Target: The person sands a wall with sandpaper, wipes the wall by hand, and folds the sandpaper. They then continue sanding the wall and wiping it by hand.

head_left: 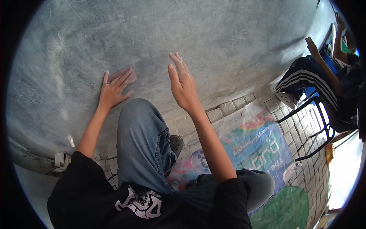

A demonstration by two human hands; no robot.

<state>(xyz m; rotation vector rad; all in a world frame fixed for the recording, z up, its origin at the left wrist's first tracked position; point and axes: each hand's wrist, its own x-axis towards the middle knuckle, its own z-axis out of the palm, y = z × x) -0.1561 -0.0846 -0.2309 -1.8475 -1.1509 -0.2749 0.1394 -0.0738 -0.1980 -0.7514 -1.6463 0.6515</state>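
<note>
My left hand (110, 93) lies spread against the grey wall (152, 30), its fingers pressing a thin, pinkish, rectangular sheet (132, 78) flat to the surface. The sheet's edges show beyond my fingertips; its middle is hidden under them. To the right, my right hand (183, 87) is raised before the wall with fingers stretched out and the thumb upward. Nothing shows in it. My bent knee (139, 118) in blue jeans comes up between the two arms.
A printed banner (248, 145) covers part of the brick paving (305, 152), beside a green round patch (284, 208). On the right another person (309, 78) in striped trousers sits on a black-framed chair (324, 133), a small flat piece (309, 41) in hand.
</note>
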